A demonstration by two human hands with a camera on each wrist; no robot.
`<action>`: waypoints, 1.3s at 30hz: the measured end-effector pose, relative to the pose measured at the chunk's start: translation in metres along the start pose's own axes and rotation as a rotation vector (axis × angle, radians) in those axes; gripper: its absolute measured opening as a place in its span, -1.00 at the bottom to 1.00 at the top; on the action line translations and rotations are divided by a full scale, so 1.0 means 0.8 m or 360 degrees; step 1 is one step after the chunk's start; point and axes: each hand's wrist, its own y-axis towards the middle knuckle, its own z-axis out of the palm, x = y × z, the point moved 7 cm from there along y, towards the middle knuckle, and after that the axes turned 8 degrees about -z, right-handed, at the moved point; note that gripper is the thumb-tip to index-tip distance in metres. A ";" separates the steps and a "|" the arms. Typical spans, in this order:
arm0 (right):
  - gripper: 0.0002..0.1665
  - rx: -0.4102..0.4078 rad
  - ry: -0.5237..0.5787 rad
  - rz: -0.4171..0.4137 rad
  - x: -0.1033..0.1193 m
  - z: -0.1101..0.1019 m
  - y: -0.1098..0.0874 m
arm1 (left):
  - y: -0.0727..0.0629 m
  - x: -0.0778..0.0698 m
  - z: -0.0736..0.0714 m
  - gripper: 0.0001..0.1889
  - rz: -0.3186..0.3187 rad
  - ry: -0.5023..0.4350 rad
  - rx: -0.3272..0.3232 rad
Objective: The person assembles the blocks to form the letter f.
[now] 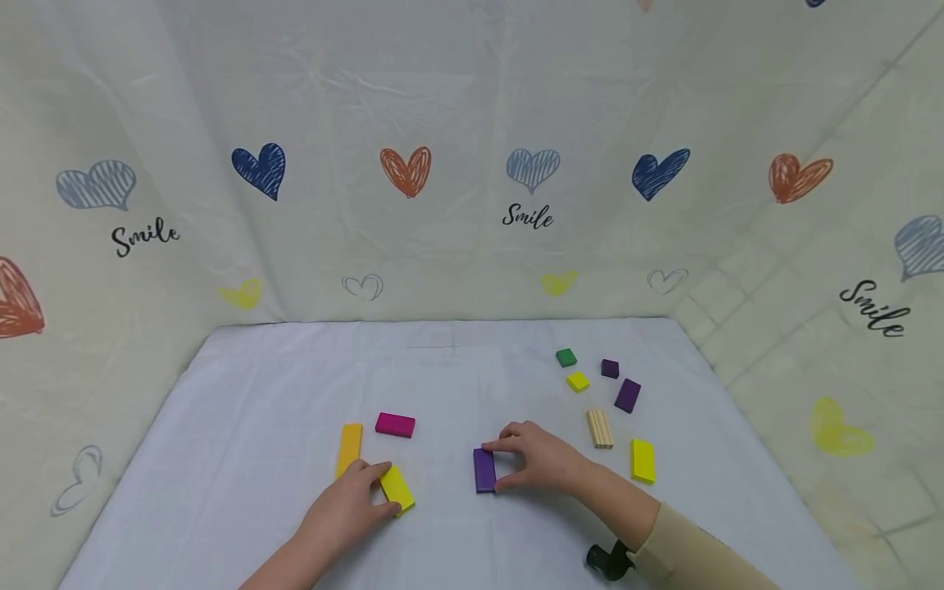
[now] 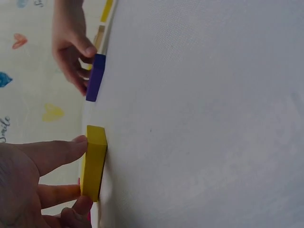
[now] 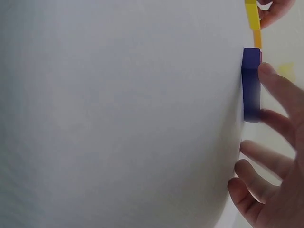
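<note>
My left hand pinches a yellow rectangular block by its two ends, thumb at the near end and fingers at the far one. In the left wrist view the yellow block lies close against the white cloth. An orange block sits just beyond the left hand, partly covered by it, with a magenta block farther to the right. My right hand holds a purple rectangular block between thumb and index finger. In the right wrist view the purple block is gripped while the other fingers stay apart from it.
Right of the right hand lie a bundle of light wooden sticks, a yellow block and a dark purple block. Behind them are small green, yellow and dark purple blocks. Heart-printed curtains enclose the table.
</note>
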 end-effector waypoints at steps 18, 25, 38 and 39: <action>-0.28 -0.0009 -0.0022 0.0028 -0.001 0.002 -0.004 | -0.007 -0.011 0.006 -0.34 0.0057 -0.0061 -0.0035; -0.28 -0.0006 -0.0057 0.0033 0.000 0.004 -0.005 | -0.003 -0.008 0.012 -0.41 0.0067 -0.0200 0.0018; -0.29 -0.0029 -0.0114 -0.0014 0.003 0.001 -0.007 | 0.017 0.006 0.014 -0.57 -0.0029 -0.0490 0.0123; -0.29 -0.0030 -0.0118 -0.0018 0.003 0.002 -0.008 | 0.018 0.006 0.014 -0.57 -0.0027 -0.0504 0.0120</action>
